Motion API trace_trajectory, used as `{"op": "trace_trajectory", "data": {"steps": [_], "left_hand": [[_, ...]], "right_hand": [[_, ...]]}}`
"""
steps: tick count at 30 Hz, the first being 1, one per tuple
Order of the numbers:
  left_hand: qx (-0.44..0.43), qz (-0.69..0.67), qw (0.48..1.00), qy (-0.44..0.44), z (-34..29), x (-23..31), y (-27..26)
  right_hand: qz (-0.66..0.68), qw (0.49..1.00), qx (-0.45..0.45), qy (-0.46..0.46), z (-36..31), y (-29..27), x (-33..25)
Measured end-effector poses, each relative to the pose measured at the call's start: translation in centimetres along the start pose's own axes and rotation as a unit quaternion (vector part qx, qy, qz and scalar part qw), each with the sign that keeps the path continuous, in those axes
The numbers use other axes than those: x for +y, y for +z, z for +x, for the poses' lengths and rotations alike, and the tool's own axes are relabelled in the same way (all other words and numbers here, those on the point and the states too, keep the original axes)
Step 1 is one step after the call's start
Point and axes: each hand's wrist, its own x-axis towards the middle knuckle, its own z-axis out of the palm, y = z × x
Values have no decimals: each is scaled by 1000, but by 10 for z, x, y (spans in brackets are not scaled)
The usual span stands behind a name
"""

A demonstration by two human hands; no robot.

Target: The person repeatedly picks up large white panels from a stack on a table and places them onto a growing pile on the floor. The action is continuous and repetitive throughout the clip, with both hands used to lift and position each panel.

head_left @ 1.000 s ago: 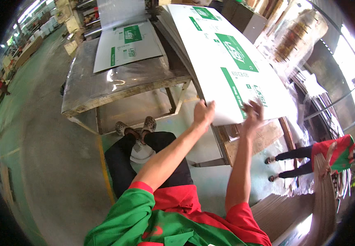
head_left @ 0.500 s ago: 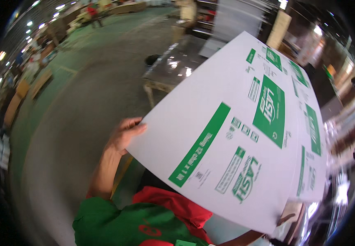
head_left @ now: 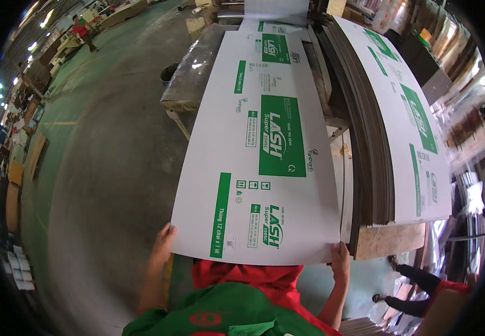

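Observation:
A long white cardboard sheet (head_left: 214, 151) with green printed panels stretches away in front of me. My left hand (head_left: 165, 241) is closed on its near left corner. At the near right corner my right hand (head_left: 340, 259) grips the edge, thumb on top. The sheet's far part lies over a worktable (head_left: 189, 75) with a shiny cover and reaches toward an upright grey panel (head_left: 276, 10). To its right stands a tall stack of like cardboard sheets (head_left: 416, 134), with brown edges facing me and a printed white sheet on top.
A wooden board (head_left: 391, 242) juts out under the stack's near end. At the lower right is another person (head_left: 416, 288) with dark trousers. A dark bucket (head_left: 169, 74) stands by the worktable. Far left, a person in red (head_left: 82, 31) stands on the green floor.
The sheet has swung left off the stack and levelled out in front of me. Both hands have moved with it, and my right hand has come into clear view.

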Motion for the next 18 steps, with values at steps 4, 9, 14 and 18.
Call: {"op": "trace_trajectory", "data": {"steps": [4,9,14,18], "left_hand": [[6,-11,995,95,-13,2,-6],[10,116,989,97,18,27,7],[-10,89,990,107,154,70,70],[-4,50,996,75,224,83,94]], "right_hand": [[-14,999,21,29,-39,-9,-6],[60,997,35,19,-17,8,-5],[16,991,68,-115,141,32,-45],[-8,985,89,-148,222,54,-56]]}}
